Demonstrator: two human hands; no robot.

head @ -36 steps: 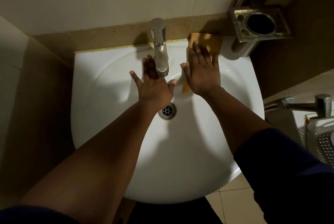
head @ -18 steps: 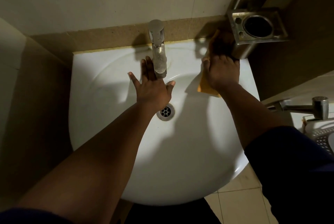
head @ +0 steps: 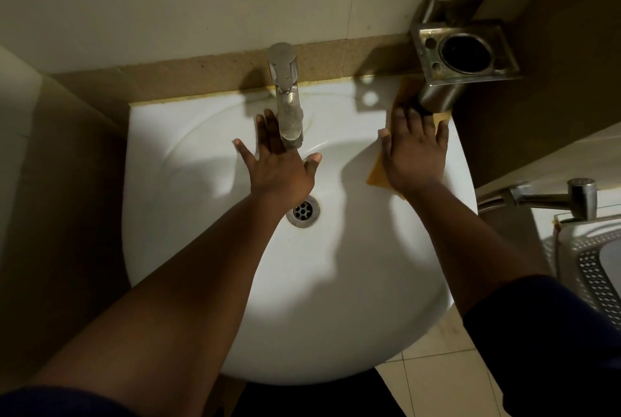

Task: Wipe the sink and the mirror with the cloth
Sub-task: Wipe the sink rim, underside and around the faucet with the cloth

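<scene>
While my left hand (head: 280, 168) lies flat and spread in the white ceramic sink (head: 188, 248), fingers splayed and holding nothing, my right hand (head: 415, 156) presses palm-down on the orange cloth (head: 378, 174) at the basin's right rim. The fingers there are stretched out, pinning the cloth against the glazed surface rather than curled around it. Most of the cloth is hidden under my palm; a flat corner shows toward the bowl and a small piece peeks past my fingertips by the back edge. The sink is smooth, round-fronted and glossy, with a metal drain (head: 304, 211) of small holes just beside my left wrist. The chrome tap (head: 285, 97), a plain cylinder dulled with water spots, rises from the back rim, and its spout covers part of my left fingers. Above my right hand a brushed-metal tumbler holder (head: 467, 53), square-framed with a round dark opening, juts from the wall and shades the cloth's far end. A speckled tan stone ledge (head: 201, 77) runs behind the basin. At the right edge a perforated plastic thing (head: 584, 268) is cut off, too partial to name.
</scene>
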